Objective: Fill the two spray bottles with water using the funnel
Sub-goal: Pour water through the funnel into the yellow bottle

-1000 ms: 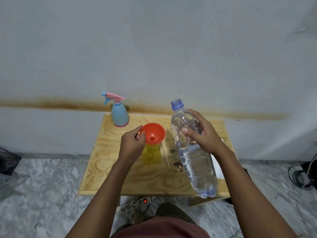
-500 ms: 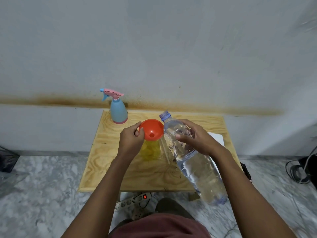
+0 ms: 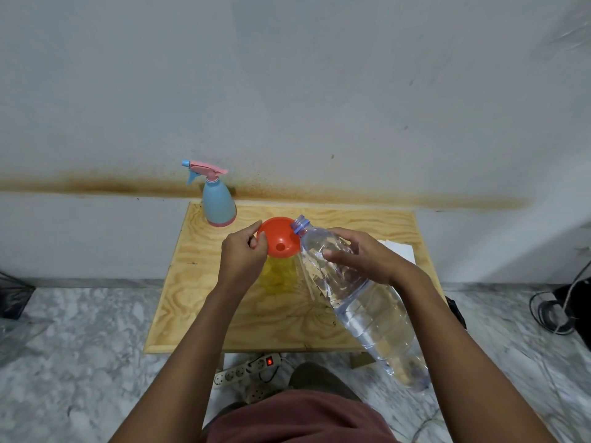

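water bottle (image 3: 377, 321) mouth over funnel (image 3: 275, 234)

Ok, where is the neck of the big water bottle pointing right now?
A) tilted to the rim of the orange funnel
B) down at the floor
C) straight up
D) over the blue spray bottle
A: the water bottle, gripped by the right hand, leans with its neck at the rim of the orange funnel, which the left hand pinches at its edge.

Blue spray bottle (image 3: 219, 204) one, yellow spray bottle (image 3: 283, 273) one, funnel (image 3: 275, 234) one, water bottle (image 3: 371, 318) one.
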Demonstrator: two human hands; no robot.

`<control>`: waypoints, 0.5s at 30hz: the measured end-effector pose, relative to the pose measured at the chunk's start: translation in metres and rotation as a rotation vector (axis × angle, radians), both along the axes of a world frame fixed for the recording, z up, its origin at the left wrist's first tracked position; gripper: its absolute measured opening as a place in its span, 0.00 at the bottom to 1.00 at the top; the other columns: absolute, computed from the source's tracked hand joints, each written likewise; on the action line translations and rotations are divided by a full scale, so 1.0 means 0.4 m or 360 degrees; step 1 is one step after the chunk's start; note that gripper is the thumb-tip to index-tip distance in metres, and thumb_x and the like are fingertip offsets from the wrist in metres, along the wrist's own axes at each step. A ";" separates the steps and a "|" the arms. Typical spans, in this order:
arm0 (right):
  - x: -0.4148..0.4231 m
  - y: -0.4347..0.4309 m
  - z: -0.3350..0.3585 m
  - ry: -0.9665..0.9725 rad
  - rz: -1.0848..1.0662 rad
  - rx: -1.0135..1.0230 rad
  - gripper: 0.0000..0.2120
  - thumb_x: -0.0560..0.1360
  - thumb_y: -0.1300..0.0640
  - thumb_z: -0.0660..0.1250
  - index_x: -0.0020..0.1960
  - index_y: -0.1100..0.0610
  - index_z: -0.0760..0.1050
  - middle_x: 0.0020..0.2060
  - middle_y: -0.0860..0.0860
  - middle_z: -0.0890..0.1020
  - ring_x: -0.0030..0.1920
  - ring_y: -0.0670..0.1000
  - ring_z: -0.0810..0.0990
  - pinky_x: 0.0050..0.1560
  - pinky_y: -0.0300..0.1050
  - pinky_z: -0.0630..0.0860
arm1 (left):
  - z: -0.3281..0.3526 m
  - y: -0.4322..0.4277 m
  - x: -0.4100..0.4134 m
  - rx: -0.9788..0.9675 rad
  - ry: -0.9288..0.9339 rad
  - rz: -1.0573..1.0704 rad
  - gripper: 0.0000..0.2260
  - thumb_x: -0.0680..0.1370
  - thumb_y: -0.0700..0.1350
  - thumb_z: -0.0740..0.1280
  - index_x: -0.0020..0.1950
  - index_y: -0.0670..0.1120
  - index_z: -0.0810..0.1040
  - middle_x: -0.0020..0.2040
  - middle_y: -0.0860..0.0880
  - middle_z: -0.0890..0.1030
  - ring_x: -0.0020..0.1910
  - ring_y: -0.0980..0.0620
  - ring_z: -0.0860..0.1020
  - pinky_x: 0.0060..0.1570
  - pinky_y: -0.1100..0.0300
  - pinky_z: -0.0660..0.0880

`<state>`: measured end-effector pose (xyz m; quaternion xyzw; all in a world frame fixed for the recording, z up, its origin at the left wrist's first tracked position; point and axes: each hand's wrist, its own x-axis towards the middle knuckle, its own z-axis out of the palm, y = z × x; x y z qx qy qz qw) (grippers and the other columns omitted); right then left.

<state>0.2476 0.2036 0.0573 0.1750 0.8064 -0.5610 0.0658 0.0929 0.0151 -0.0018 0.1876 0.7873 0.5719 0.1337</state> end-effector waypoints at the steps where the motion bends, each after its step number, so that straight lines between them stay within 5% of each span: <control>1: 0.001 0.000 0.002 -0.0003 0.0002 0.0002 0.21 0.73 0.37 0.70 0.65 0.36 0.74 0.51 0.58 0.84 0.43 0.51 0.84 0.39 0.43 0.80 | 0.001 0.000 0.001 -0.0002 0.0004 0.0005 0.18 0.81 0.41 0.63 0.71 0.42 0.74 0.29 0.52 0.68 0.33 0.49 0.71 0.39 0.48 0.76; 7: 0.002 0.005 0.003 -0.0039 0.0041 0.0085 0.17 0.73 0.35 0.69 0.61 0.34 0.76 0.48 0.56 0.84 0.43 0.49 0.84 0.41 0.43 0.79 | 0.008 -0.002 0.006 -0.0028 0.0021 0.0019 0.17 0.82 0.41 0.63 0.71 0.42 0.74 0.30 0.52 0.69 0.34 0.50 0.72 0.40 0.50 0.77; 15: 0.004 0.013 0.005 -0.0060 0.0086 0.0047 0.18 0.74 0.37 0.69 0.62 0.39 0.77 0.48 0.38 0.84 0.41 0.40 0.82 0.45 0.42 0.77 | 0.006 -0.001 0.006 -0.0025 0.0014 0.0031 0.18 0.81 0.40 0.63 0.71 0.42 0.74 0.29 0.52 0.67 0.34 0.51 0.72 0.43 0.42 0.79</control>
